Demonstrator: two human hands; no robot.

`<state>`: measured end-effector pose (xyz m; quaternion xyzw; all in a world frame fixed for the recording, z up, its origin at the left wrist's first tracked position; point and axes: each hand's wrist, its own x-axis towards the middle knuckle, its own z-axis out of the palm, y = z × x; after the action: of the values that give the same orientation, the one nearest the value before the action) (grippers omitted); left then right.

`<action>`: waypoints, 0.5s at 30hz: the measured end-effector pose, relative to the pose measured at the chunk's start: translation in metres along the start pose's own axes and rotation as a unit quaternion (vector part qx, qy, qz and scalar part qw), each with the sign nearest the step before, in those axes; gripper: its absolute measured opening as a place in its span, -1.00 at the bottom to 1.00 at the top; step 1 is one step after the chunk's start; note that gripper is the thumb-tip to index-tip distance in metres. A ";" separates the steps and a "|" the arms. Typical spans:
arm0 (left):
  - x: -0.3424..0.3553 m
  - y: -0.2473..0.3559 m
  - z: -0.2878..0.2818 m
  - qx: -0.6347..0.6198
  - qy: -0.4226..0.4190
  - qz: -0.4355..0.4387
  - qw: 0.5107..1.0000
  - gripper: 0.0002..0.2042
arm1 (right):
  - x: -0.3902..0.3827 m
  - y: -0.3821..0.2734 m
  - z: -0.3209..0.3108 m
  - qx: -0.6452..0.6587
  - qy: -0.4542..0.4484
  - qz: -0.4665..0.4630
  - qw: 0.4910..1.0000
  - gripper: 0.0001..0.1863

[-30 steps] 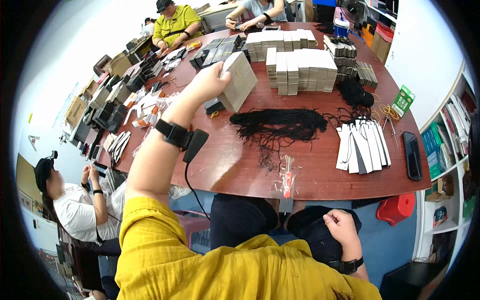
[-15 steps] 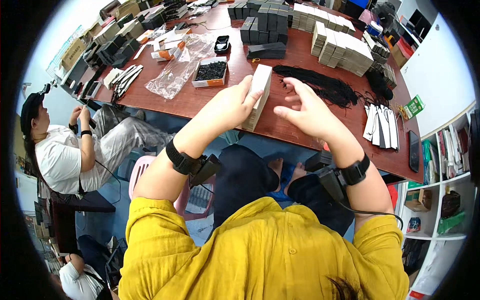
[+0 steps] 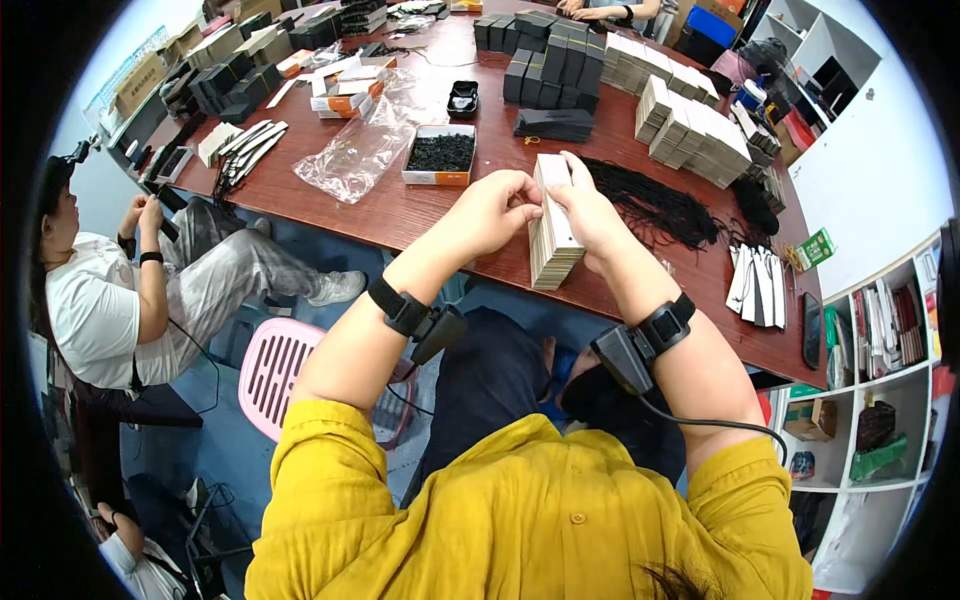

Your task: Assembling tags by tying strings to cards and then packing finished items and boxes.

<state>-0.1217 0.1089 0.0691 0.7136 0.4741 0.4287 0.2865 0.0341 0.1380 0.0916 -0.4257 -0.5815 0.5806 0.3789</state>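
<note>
A tall stack of pale card tags (image 3: 556, 250) stands on edge at the near side of the table, its top card white with a small dark hole. My right hand (image 3: 592, 215) is wrapped round the stack's right side, thumb lying on the top card. Against the left side of the stack, my left hand (image 3: 497, 212) has its fingers curled in, thumb and index close together; whatever lies between them is hidden. Just beyond the right hand spreads a bundle of black cords (image 3: 665, 205).
An open box of small black pieces (image 3: 440, 155) and clear plastic wrap (image 3: 345, 165) lie left. Black stacks (image 3: 555, 70) and pale stacks (image 3: 695, 135) stand farther back. Strung white tags (image 3: 757, 287) and a phone (image 3: 811, 330) lie right. A seated co-worker (image 3: 100, 290) is at left.
My right hand, open and apart from the stack before, now grips its right side. The left hand has shifted from holding the stack to curled fingers at its left edge. My view has shifted slightly.
</note>
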 end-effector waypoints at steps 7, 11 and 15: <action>-0.005 -0.012 0.014 -0.025 0.009 0.027 0.999 -0.92 | -0.001 -0.006 -0.002 0.012 -0.038 0.008 0.999 -0.33; -0.008 -0.015 0.017 -0.099 0.041 -0.034 0.994 -0.94 | 0.002 -0.011 -0.014 -0.019 -0.115 0.031 0.993 -0.35; -0.012 -0.014 0.017 -0.025 0.092 0.024 0.995 -0.92 | 0.002 -0.025 -0.020 -0.024 -0.205 0.073 0.976 -0.36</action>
<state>-0.1143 0.1033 0.0460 0.6751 0.4705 0.5110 0.2487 0.0506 0.1479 0.1172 -0.3480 -0.6276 0.6677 0.1978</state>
